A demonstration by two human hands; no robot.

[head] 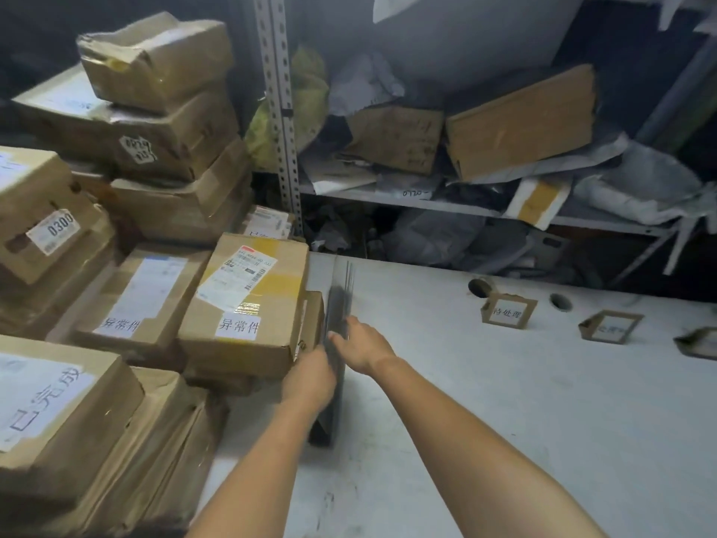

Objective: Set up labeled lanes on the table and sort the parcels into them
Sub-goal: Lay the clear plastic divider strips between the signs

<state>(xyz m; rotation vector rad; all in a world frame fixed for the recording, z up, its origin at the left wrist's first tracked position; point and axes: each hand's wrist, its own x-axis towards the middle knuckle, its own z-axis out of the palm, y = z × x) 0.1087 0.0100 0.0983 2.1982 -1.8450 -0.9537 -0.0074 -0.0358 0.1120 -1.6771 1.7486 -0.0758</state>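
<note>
near carton (58,401): one, front left, labelled 已完成.
hands: two; left hand (310,376) and right hand (362,349) clasp one dark panel (329,417) from either side, fingers curled at its upper edge.
panel's place: on edge on the white table (465,421), just beside the carton stack; its top is blurred.
异常件 cartons: two, (248,304) and (141,300), side by side left of the panel.
label stands: three in a row, far right: (509,310), (611,326), (698,343), the last cut off.
table holes: two, (480,287) and (561,302).
shelf (426,203): parcels too jumbled to count.
</note>
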